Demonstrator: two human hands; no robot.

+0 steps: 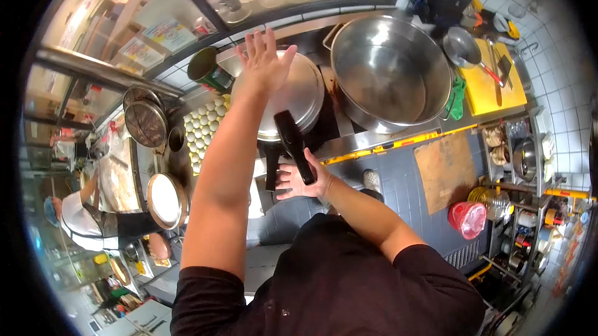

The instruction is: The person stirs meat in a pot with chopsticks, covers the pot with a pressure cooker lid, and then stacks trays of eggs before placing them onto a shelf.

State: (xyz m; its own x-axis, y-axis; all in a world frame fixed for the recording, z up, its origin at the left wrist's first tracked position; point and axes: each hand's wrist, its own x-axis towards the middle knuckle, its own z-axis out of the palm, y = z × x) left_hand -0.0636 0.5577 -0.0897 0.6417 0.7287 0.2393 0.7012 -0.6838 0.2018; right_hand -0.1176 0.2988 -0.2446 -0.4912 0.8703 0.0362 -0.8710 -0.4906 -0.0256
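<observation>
A round silver pot with a flat metal lid sits on the stove, its long black handle pointing toward me. It looks like a pressure cooker; a second black handle shows beside the first. My left hand is spread flat over the lid's far left part; whether it presses on the metal I cannot tell. By the handle's near end is my right hand, its fingers stretched apart behind the handle and its palm against or just beside it. Neither hand is wrapped around anything.
A large steel stockpot stands right of the lidded pot. Egg trays and a dark green can are at the left. A yellow cutting board holds knives and a saucepan. Another person is at far left.
</observation>
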